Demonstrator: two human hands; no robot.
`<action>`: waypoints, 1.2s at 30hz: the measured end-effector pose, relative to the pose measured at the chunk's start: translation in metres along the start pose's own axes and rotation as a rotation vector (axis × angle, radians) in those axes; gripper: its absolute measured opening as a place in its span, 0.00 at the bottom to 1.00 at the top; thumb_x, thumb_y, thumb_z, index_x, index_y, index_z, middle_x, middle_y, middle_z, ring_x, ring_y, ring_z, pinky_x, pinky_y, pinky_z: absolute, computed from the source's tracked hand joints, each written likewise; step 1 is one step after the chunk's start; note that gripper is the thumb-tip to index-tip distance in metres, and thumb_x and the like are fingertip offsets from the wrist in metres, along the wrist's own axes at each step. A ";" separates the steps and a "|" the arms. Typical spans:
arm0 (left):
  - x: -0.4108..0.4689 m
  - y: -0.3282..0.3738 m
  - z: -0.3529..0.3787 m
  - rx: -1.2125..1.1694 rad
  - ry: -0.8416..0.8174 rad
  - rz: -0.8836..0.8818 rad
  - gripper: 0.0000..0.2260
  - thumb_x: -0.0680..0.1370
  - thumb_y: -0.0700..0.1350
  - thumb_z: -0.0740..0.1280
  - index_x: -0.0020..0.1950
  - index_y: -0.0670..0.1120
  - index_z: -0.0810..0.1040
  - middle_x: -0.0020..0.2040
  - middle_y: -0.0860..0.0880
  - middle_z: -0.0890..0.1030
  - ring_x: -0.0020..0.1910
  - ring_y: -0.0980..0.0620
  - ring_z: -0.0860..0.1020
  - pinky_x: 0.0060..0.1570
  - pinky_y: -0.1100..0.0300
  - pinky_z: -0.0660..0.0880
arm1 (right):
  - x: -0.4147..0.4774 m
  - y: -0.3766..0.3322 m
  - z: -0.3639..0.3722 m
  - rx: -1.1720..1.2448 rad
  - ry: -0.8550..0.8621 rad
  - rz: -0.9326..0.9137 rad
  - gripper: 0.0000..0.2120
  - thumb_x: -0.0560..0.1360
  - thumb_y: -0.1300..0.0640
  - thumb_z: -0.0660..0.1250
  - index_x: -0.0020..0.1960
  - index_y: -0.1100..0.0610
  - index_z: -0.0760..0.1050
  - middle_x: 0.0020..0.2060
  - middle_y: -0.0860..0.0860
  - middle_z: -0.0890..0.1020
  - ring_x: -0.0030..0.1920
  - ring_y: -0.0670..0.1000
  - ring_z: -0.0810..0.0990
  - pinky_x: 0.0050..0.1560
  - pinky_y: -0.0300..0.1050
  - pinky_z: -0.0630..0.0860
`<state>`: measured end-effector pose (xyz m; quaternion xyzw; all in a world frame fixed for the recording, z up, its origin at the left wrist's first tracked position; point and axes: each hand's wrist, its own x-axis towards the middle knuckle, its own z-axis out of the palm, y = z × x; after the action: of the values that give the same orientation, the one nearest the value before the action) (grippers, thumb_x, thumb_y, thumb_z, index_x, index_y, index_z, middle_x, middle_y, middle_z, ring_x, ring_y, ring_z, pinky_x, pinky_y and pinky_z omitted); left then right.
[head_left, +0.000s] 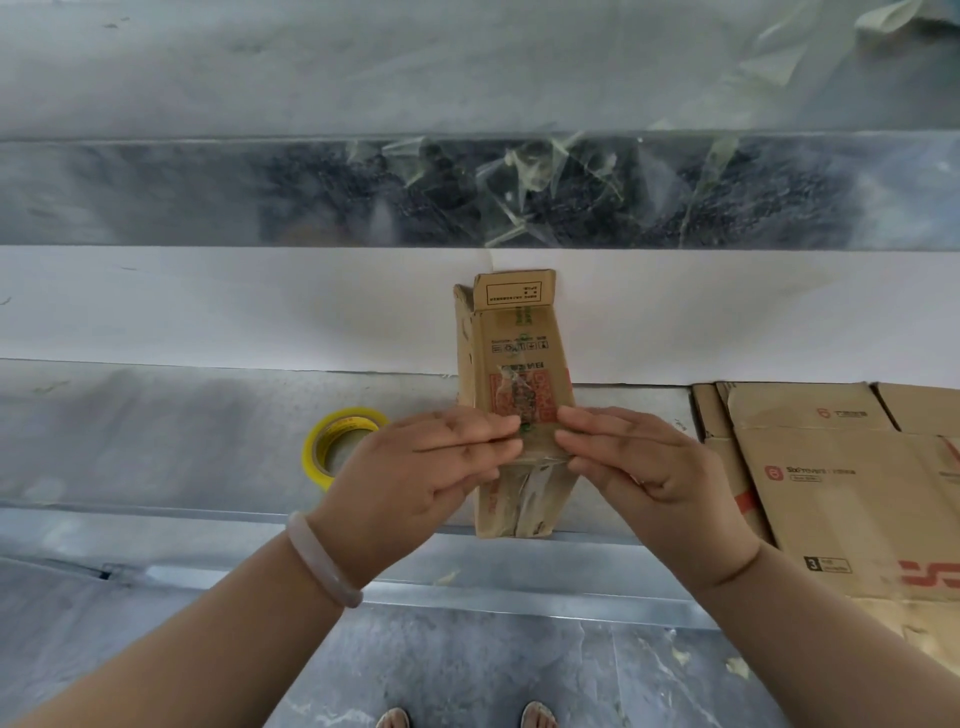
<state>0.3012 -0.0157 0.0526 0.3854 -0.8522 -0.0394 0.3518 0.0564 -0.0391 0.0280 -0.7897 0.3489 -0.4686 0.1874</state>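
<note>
1. Head view: I log the small cardboard box (519, 358) at centre, over the metal bench (156, 441), lengthwise away from me. Its far flap is up and clear tape glints across its printed top face. I cannot tell whether it rests on the bench.
2. Left hand (431, 462): fingers straight and close together, tips pressing on the taped face from the left.
3. Right hand (639, 462): same pose from the right, fingers straight, tips on the box. A narrow gap separates the two sets of tips.
4. Pale bracelet (322, 561) on the left wrist.
5. Yellow tape roll (337, 441) lies flat on the bench, partly behind the left hand.
6. Flattened cartons (831, 493) are stacked right of the right hand.
</note>
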 end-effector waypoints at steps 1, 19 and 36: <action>-0.003 0.000 0.000 -0.044 0.007 -0.040 0.11 0.77 0.41 0.68 0.59 0.45 0.82 0.62 0.52 0.79 0.60 0.57 0.78 0.59 0.62 0.74 | -0.003 0.000 0.001 0.074 0.027 0.085 0.13 0.72 0.54 0.71 0.56 0.53 0.83 0.56 0.45 0.83 0.58 0.44 0.81 0.60 0.42 0.77; 0.005 0.030 -0.001 0.120 0.112 -0.195 0.13 0.77 0.49 0.66 0.60 0.50 0.81 0.59 0.57 0.79 0.56 0.53 0.75 0.62 0.63 0.68 | -0.056 -0.030 0.010 0.205 -0.160 0.704 0.43 0.66 0.30 0.63 0.75 0.31 0.46 0.73 0.38 0.61 0.71 0.40 0.65 0.68 0.41 0.67; -0.042 0.041 0.003 -0.655 0.220 -0.971 0.11 0.77 0.46 0.66 0.59 0.55 0.74 0.48 0.58 0.82 0.46 0.63 0.80 0.43 0.68 0.75 | -0.054 -0.076 -0.021 0.153 0.249 0.557 0.37 0.62 0.44 0.76 0.65 0.28 0.63 0.66 0.31 0.70 0.68 0.41 0.70 0.64 0.52 0.74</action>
<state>0.2928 0.0405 0.0405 0.6043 -0.4804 -0.4165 0.4801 0.0498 0.0528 0.0530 -0.5838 0.5360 -0.5172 0.3232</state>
